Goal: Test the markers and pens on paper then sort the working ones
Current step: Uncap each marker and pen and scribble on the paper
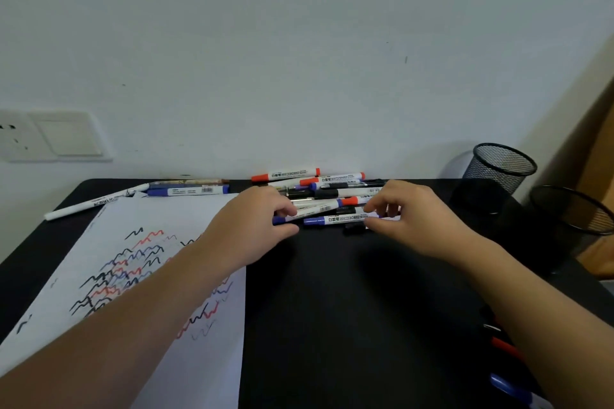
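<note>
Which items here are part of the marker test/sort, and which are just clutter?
Job:
marker pile
blue marker, both hands at it
left hand
right hand
scribbled paper
mesh cups, probably for sorting

Clutter:
wall switch

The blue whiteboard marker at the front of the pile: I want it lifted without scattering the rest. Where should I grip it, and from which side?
Take the blue whiteboard marker at mid-barrel, coming from above and the near side. It lies flat, crosswise, at the near edge of the pile, so its near flank is clear while other markers crowd its far side.
</note>
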